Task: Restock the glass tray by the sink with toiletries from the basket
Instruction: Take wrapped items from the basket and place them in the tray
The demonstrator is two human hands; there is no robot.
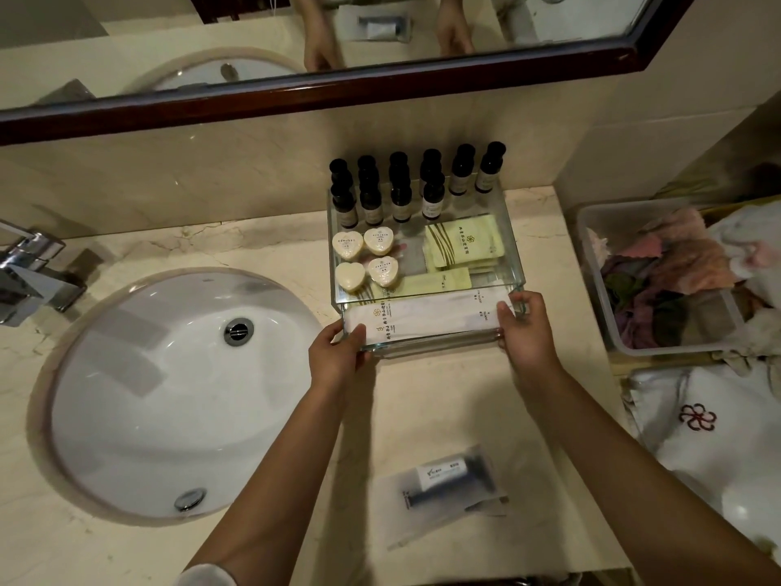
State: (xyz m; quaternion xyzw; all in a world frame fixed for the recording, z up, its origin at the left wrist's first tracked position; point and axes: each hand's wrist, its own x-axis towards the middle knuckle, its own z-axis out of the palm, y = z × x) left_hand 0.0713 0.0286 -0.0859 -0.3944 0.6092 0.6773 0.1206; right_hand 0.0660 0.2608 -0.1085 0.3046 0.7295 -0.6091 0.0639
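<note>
Left hand (338, 357) and right hand (530, 332) each clamp a near corner of the glass tray (516, 255), fingers curled round the glass; lifted or merely sliding, hard to say. It sits on the bench (422, 408), just right of the sink (169, 395). Danger: a jolt topples the upright bottles (401, 200) at the far end, or the glass slips. The basket (593, 281) crowds the right; open bench lies near, bar one sealed packet (452, 484).

Clear glossy rectangular glass tray (517, 264), centre; smooth glossy white ceramic sink (139, 399), left; polished chrome metal tap (29, 272); glossy veined cream marble counter (422, 399).
</note>
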